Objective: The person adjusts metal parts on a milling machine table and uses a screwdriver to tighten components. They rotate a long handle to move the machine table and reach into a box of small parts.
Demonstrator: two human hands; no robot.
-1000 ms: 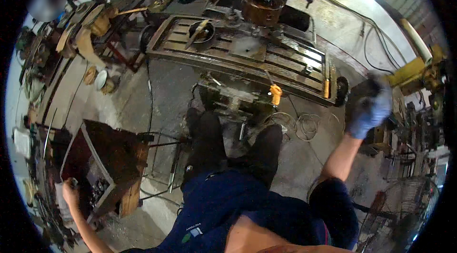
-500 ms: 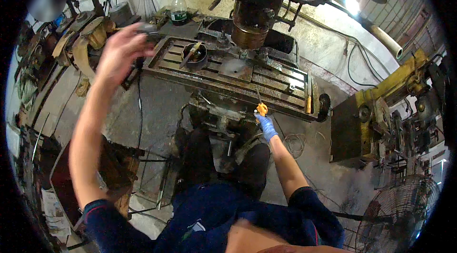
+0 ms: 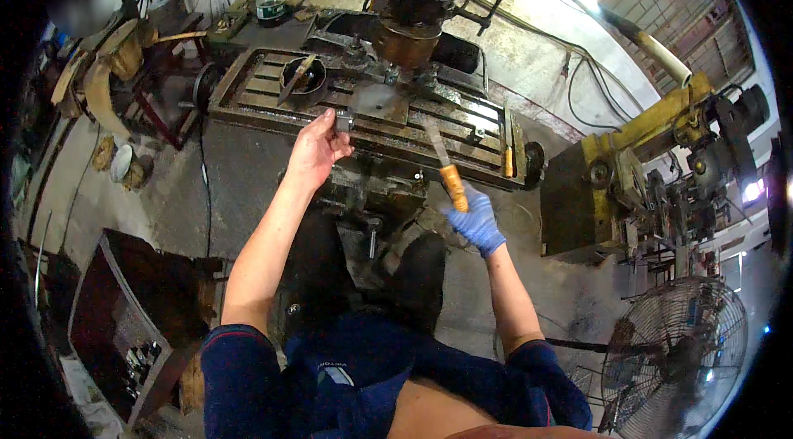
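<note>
My bare left hand [image 3: 320, 148] is closed on a small grey metal block [image 3: 344, 120], pinched between thumb and fingers over the front edge of the slotted machine table [image 3: 277, 113]. My right hand [image 3: 476, 219], in a blue glove, grips a file [image 3: 452, 186] by its yellowish handle. The file's blade points up and away, toward the table, apart from the block. Behind the left hand, a round black pan [image 3: 318, 92] with a brush [image 3: 295, 80] laid across it rests on the table. The machine's spindle head [image 3: 406, 41] hangs over the table's middle.
A second yellow-handled tool [image 3: 509, 160] lies at the table's right end. A large clear bottle [image 3: 270, 0] stands at the back left. A floor fan [image 3: 681, 356] is at the lower right, a dark bin [image 3: 124, 315] with metal pieces at lower left.
My left hand has swung from the far left to the middle, in front of the table, with the block. My right hand has turned the file so its blade shows more fully.
</note>
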